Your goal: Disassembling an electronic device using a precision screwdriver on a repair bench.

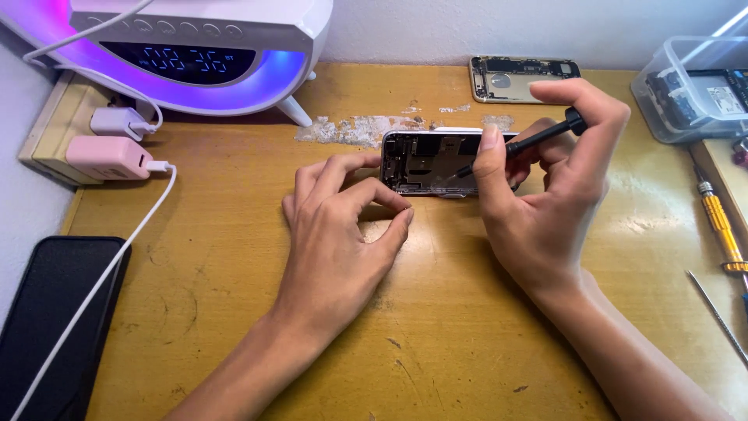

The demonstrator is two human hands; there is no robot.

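An opened phone [427,162], its back off and its dark insides showing inside a silvery frame, lies flat on the yellowish wooden desk [436,312], a little beyond the middle and just in front of a patch of flaked varnish. The right hand [545,195] is closed around a thin black screwdriver [538,139], fingers curled over its knob end and thumb alongside the shaft, with the tip slanting down into the right part of the phone's interior. The left hand [339,226] rests palm down on the desk, grasping nothing; its fingertips press against the phone's left edge and near corner, steadying it. Further back, against the wall, lies a separate phone back shell [514,78], gold-edged and empty side up. To the right stands a clear plastic tub [686,86] with circuit parts in it, and nearer along the right edge lie a yellow-handled screwdriver [721,226] and a slim metal tool [717,316]. On the left, a white clock lamp [195,47] glows purple and blue, two plugs, one white [117,121] and one pink [109,156], sit side by side, a white cable [117,265] trails forward, and a black case [54,312] lies at the corner.
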